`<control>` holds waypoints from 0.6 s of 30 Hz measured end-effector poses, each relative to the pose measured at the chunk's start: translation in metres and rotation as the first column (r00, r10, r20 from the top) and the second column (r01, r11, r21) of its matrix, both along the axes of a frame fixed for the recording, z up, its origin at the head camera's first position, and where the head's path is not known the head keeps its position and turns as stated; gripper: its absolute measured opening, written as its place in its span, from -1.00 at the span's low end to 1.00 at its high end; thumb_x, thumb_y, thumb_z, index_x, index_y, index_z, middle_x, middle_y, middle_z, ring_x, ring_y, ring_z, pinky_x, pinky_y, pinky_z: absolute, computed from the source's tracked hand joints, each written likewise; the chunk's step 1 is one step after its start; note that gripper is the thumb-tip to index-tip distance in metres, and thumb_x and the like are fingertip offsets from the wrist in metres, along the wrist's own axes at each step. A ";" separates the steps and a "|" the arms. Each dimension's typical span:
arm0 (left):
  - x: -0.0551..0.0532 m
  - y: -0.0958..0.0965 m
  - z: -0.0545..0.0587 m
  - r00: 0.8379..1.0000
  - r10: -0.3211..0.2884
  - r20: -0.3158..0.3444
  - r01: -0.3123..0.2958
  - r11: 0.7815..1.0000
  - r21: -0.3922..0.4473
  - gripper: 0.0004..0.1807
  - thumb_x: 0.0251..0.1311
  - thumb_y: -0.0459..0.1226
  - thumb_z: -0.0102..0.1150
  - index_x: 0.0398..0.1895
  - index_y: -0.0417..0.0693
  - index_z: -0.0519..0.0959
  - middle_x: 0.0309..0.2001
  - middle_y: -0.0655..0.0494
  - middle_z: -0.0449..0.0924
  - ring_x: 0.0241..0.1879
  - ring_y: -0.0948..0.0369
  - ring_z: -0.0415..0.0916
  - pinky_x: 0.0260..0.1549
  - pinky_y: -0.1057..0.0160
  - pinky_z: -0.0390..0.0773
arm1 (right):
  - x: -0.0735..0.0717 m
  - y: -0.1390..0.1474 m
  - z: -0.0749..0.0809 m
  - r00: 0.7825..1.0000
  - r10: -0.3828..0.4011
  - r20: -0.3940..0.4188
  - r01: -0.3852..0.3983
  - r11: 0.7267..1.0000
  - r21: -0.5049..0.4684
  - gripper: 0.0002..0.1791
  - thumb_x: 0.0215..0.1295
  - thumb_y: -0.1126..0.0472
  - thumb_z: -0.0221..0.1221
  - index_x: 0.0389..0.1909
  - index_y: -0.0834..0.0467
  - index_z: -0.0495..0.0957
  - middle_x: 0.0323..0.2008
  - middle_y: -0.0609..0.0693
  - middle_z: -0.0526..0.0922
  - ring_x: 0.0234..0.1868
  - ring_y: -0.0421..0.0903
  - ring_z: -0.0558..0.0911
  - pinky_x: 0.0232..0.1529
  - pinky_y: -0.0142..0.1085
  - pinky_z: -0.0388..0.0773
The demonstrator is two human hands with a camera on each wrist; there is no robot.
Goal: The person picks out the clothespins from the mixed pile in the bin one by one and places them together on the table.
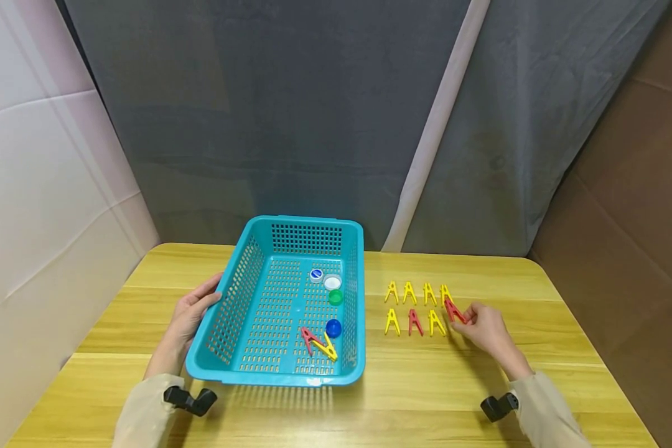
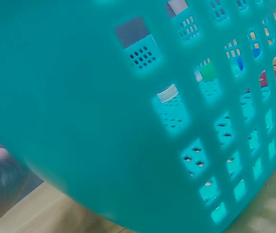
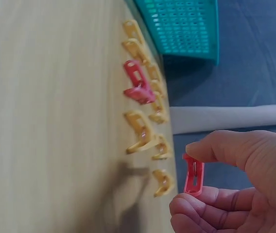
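A blue-green plastic basket (image 1: 280, 378) stands left of the table's middle, its left rim gripped by my left hand (image 1: 189, 311). Inside it lie a red clothespin (image 1: 309, 340) and a yellow clothespin (image 1: 327, 348), touching each other, beside a blue cap (image 1: 333, 328). Between thumb and fingers, my right hand (image 1: 487, 330) pinches another red clothespin (image 3: 194, 177) at the right end of two rows of clothespins. Those rows hold several yellow clothespins (image 1: 391, 322) and one red clothespin (image 1: 415, 322). In the left wrist view the basket wall (image 2: 94, 121) hides most of the hand.
Farther back in the basket are a green cap (image 1: 335, 297), a white cap (image 1: 332, 282) and a small blue-and-white cap (image 1: 316, 275). Grey cloth (image 1: 257, 124) hangs behind the wooden table (image 1: 425, 398), with a pale strip (image 1: 434, 130) slanting down it.
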State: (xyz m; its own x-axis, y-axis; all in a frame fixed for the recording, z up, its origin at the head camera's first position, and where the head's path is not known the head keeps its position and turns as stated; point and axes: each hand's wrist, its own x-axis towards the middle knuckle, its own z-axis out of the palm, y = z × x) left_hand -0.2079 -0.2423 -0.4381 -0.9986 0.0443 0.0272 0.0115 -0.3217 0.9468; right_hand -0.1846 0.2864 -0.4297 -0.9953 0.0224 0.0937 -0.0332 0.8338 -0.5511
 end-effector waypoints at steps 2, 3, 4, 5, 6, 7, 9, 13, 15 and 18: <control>0.000 0.000 0.000 1.000 -0.003 -0.001 0.003 1.000 -0.002 -0.62 0.28 -0.45 0.03 0.06 0.14 0.59 -0.10 0.39 0.61 -0.12 0.37 0.58 -0.23 0.37 0.60 | 0.001 0.002 -0.003 1.000 -0.012 0.016 0.012 1.000 -0.002 -0.71 -0.01 0.25 0.36 -0.54 0.30 0.42 -0.66 -0.01 0.42 -0.63 -0.16 0.35 -0.66 -0.39 0.27; 0.000 0.000 0.000 1.000 -0.004 -0.002 0.004 1.000 -0.003 -0.62 0.28 -0.45 0.03 0.05 0.14 0.59 -0.10 0.39 0.61 -0.12 0.37 0.58 -0.22 0.37 0.60 | 0.001 0.003 -0.005 0.999 -0.018 0.028 0.018 1.000 -0.009 -0.71 -0.01 0.25 0.35 -0.54 0.30 0.42 -0.66 -0.01 0.42 -0.63 -0.16 0.35 -0.66 -0.39 0.27; 0.000 0.000 0.000 1.000 -0.006 -0.003 0.006 1.000 -0.004 -0.62 0.28 -0.44 0.03 0.05 0.15 0.59 -0.10 0.40 0.61 -0.12 0.37 0.58 -0.22 0.37 0.60 | 0.001 0.003 -0.007 0.999 -0.024 0.040 0.025 1.000 -0.012 -0.71 -0.01 0.25 0.35 -0.54 0.29 0.42 -0.66 -0.01 0.42 -0.64 -0.16 0.36 -0.67 -0.38 0.28; 0.000 0.000 0.000 1.000 -0.006 -0.004 0.006 1.000 -0.006 -0.62 0.28 -0.44 0.03 0.04 0.16 0.60 -0.10 0.40 0.61 -0.12 0.37 0.58 -0.22 0.37 0.60 | 0.002 0.004 -0.009 0.998 -0.032 0.051 0.033 0.999 -0.014 -0.72 0.00 0.25 0.34 -0.55 0.29 0.41 -0.67 -0.01 0.43 -0.65 -0.17 0.37 -0.67 -0.38 0.29; 0.000 0.000 0.000 1.000 -0.005 -0.004 0.005 1.000 -0.007 -0.63 0.28 -0.44 0.04 0.03 0.16 0.60 -0.10 0.40 0.61 -0.12 0.37 0.58 -0.22 0.37 0.60 | 0.002 0.005 -0.010 0.997 -0.038 0.061 0.040 0.999 -0.018 -0.72 0.00 0.25 0.34 -0.55 0.28 0.41 -0.67 -0.01 0.43 -0.65 -0.17 0.37 -0.68 -0.38 0.30; 0.000 0.000 0.000 1.000 -0.006 -0.005 0.006 1.000 -0.007 -0.63 0.28 -0.44 0.04 0.03 0.17 0.60 -0.10 0.39 0.61 -0.12 0.37 0.58 -0.21 0.37 0.60 | 0.002 0.005 -0.012 0.997 -0.044 0.069 0.045 0.999 -0.019 -0.72 0.00 0.25 0.34 -0.55 0.28 0.41 -0.67 -0.01 0.44 -0.66 -0.17 0.38 -0.68 -0.38 0.31; 0.000 0.000 0.000 1.000 -0.005 -0.003 0.005 1.000 -0.009 -0.63 0.28 -0.43 0.05 0.02 0.18 0.60 -0.11 0.40 0.61 -0.12 0.37 0.57 -0.21 0.37 0.60 | 0.002 0.006 -0.015 0.995 -0.056 0.085 0.058 0.998 -0.020 -0.73 -0.01 0.25 0.33 -0.56 0.26 0.41 -0.68 -0.01 0.44 -0.67 -0.18 0.39 -0.69 -0.37 0.33; 0.000 0.000 0.000 1.000 0.002 0.003 -0.002 1.000 -0.015 -0.64 0.28 -0.42 0.06 0.01 0.19 0.61 -0.11 0.41 0.61 -0.12 0.39 0.57 -0.22 0.38 0.60 | 0.003 0.007 -0.021 0.993 -0.068 0.095 0.070 0.997 -0.015 -0.71 -0.01 0.23 0.34 -0.58 0.26 0.40 -0.67 -0.02 0.43 -0.66 -0.17 0.37 -0.69 -0.38 0.30; 0.000 0.000 0.000 1.000 0.006 0.005 -0.006 1.000 -0.009 -0.63 0.28 -0.43 0.05 0.00 0.19 0.61 -0.11 0.41 0.61 -0.13 0.38 0.57 -0.23 0.38 0.60 | 0.003 0.007 -0.023 0.994 -0.070 0.089 0.071 0.997 -0.009 -0.70 -0.01 0.21 0.35 -0.59 0.25 0.40 -0.67 -0.02 0.42 -0.64 -0.16 0.36 -0.68 -0.37 0.29; 0.000 0.000 -0.001 1.000 0.009 0.009 -0.009 1.000 0.003 -0.62 0.28 -0.45 0.03 0.01 0.18 0.61 -0.11 0.40 0.61 -0.13 0.38 0.58 -0.24 0.38 0.61 | 0.003 0.007 -0.025 0.994 -0.073 0.077 0.073 0.997 0.008 -0.68 -0.02 0.18 0.36 -0.61 0.25 0.40 -0.67 -0.02 0.41 -0.63 -0.15 0.35 -0.66 -0.36 0.28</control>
